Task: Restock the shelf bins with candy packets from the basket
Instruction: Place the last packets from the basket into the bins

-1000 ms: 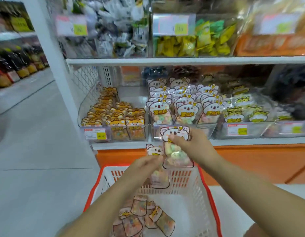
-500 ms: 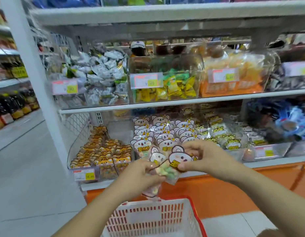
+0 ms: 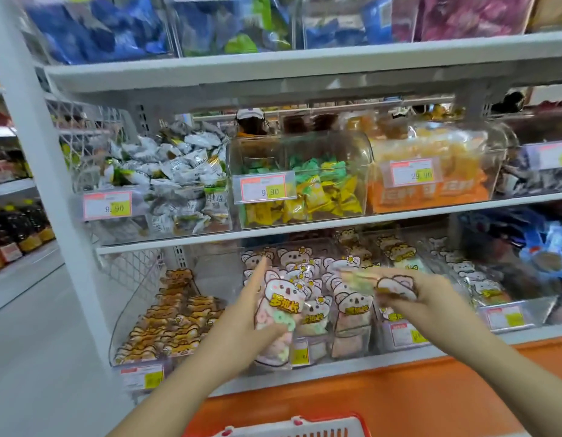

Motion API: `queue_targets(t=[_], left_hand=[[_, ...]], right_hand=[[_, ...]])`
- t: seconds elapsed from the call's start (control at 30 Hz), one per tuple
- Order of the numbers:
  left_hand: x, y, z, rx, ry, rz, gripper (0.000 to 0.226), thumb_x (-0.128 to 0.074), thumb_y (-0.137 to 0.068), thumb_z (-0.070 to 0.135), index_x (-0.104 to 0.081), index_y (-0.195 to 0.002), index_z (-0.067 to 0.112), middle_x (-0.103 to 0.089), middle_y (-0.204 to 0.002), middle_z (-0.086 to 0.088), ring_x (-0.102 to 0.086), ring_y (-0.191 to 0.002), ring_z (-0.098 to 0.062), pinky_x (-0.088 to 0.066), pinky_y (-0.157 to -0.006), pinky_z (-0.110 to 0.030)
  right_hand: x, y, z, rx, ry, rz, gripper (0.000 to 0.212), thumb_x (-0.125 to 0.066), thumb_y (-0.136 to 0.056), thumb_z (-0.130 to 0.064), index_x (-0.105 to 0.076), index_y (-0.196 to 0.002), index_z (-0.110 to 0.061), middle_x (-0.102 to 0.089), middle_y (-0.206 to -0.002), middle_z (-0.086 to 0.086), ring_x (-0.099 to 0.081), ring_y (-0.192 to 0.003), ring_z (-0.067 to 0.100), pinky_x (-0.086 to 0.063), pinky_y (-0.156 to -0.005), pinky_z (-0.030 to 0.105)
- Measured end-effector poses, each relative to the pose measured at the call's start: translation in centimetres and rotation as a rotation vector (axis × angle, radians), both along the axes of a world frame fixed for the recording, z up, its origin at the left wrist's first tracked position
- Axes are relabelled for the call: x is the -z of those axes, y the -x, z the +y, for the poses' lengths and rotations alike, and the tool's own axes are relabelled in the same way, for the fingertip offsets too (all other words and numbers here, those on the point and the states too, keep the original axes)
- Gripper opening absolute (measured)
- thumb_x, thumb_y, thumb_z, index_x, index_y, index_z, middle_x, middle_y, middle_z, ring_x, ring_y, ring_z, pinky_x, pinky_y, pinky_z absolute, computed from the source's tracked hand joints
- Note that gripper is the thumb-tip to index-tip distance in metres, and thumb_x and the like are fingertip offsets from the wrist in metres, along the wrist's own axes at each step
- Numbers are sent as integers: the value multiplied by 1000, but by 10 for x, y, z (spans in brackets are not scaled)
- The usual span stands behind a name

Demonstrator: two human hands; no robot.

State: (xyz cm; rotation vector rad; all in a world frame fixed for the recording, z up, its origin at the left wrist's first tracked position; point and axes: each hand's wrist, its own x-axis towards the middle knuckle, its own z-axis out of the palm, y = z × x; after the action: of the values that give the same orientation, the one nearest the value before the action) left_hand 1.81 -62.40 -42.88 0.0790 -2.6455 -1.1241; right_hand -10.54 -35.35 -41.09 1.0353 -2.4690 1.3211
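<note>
head view: left hand (image 3: 243, 315) grips candy packet (image 3: 281, 307), right hand (image 3: 424, 296) second packet (image 3: 393, 285).

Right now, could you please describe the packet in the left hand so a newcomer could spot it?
Find the lowest shelf, above the orange base. In front of its koala-packet bin, the left hand holds one koala packet upright. Unlike the right hand's sideways packet, its yellow label faces you.

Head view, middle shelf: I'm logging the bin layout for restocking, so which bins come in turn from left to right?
Bin of silver-wrapped candies → domed clear bin of yellow and green candies → bin of orange packets → bin of dark and white wrappers, cut off at the right edge.
</note>
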Motion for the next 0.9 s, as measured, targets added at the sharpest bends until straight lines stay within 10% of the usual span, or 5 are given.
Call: queue_targets(t=[0.1,0.2,0.3,0.5,0.9], left_hand=[[-6,20,-12,-55,-175,-11,83,-74,-86,44,-19,-146,59,-74,-114,7,-70,-90,-8,-53,-82,-33],[-16,47,-15,-8,-287,-52,55,-70,-93,24,-40,-140,29,-78,-93,3,-73,-80,-11,-54,-74,-30],[-26,71,-23,-22,-133,-111,50,-67,-87,55,-67,-115,14,-77,-95,-4,-71,-83,-18,-52,-80,-37],[-41,124,-27,26,205,-177,48,-49,-102,47,-46,-65,17,-45,-81,0,-49,-77,-15,-36,-72,-33],[-40,179,-37,249,345,-480,41,-44,-104,44,-47,-78,13,-47,-76,0,-47,-71,-16,-34,-68,-33]], right_hand=[[8,28,-4,153,-27,121,53,-64,-91,0,-63,-125,-40,-70,-107,-18,-62,-90,-7,-42,-71,7],[14,58,-19,233,-122,215,63,-56,-85,12,-57,-139,-20,-60,-135,-1,-58,-118,21,-45,-94,28],[16,78,-38,219,-275,267,67,-57,-84,8,-51,-144,-19,-53,-142,1,-55,-123,27,-50,-97,39],[19,109,-72,279,-449,292,69,-56,-87,2,-42,-149,-24,-47,-146,-1,-48,-129,25,-53,-93,42],[6,134,-119,310,-671,298,54,-48,-91,-8,-40,-143,-22,-63,-116,13,-62,-104,36,-48,-80,38]])
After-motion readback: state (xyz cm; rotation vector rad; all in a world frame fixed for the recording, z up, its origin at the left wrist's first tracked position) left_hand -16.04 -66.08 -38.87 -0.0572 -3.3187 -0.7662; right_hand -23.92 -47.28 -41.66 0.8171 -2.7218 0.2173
